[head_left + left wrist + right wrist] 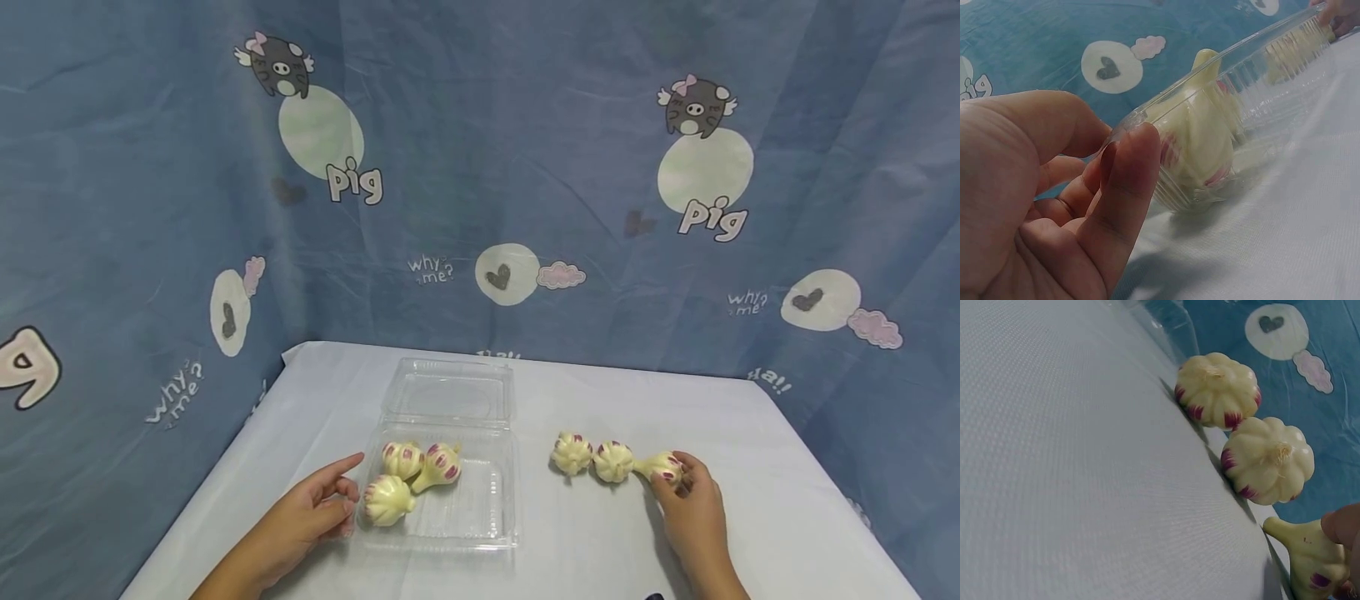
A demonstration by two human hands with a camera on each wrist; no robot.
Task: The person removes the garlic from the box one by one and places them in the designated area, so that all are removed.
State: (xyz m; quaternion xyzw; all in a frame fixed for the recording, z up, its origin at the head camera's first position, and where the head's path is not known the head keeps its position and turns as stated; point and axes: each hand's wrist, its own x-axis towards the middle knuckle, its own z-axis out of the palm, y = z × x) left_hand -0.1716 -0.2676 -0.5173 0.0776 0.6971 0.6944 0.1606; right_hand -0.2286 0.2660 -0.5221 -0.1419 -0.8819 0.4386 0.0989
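Observation:
My right hand (693, 504) grips a garlic bulb (662, 468) at the right of the white table, with thumb and fingers on its rounded end. Its pale stem points left, towards a second garlic bulb (1267, 460) and a third garlic bulb (1217, 390), both on the cloth. On the left is a clear plastic clamshell box (480, 533) with its lid folded back. Three garlic bulbs (387, 501) are grouped in its left part. My left hand (311, 512) is at the box's left edge, fingers loosely bent, fingertips (1138, 147) by the rim.
A white cloth (585, 542) covers the table. Blue printed curtain (480, 150) hangs behind and along the sides. The box's open lid (450, 392) lies towards the back. A small dark object (655, 597) shows at the bottom edge.

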